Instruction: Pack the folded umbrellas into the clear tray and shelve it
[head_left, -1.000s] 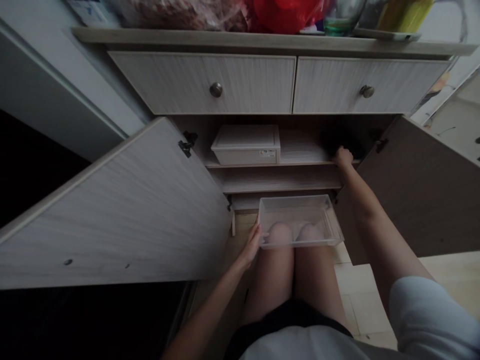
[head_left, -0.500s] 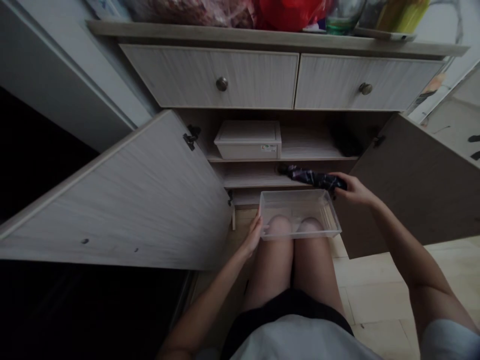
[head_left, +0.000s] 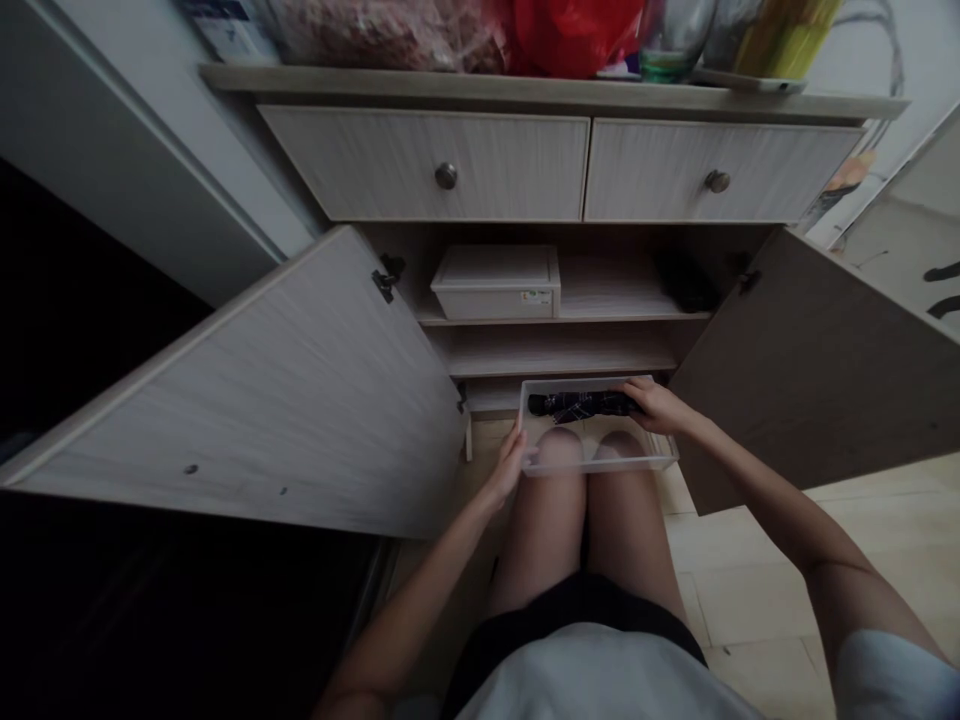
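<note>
The person's 2 hands work over 1 clear plastic bin [head_left: 600, 462], held across the lap above 2 bare knees [head_left: 562, 447], which show through its base. The left hand [head_left: 506, 465] has its grip closed on the bin's left edge, fingers curled against the wall. The right hand [head_left: 654, 407] reaches over the far right corner, its grip pressed down on the end of 1 folded dark umbrella [head_left: 577, 405].

That umbrella lies inside the bin, along the far wall, stopping just short of the left wall. The near half of the bin stays open, with free room between the umbrella and the near rim.

Ahead stands 1 cabinet with 2 open doors, the left door [head_left: 247, 390] and the right door [head_left: 810, 370], swung wide to either side of the bin. Above the opening are 2 closed drawers [head_left: 420, 165], each with 1 round metal knob [head_left: 446, 176]. The upper shelf [head_left: 562, 317] carries 1 white lidded box [head_left: 495, 285] and 1 dark bundle [head_left: 682, 282] near its right end. 1 lower shelf [head_left: 555, 365] sits just behind the bin's far rim. On the bench [head_left: 525, 82] above stand 1 red bag [head_left: 574, 35] and 1 glass [head_left: 671, 40].
</note>
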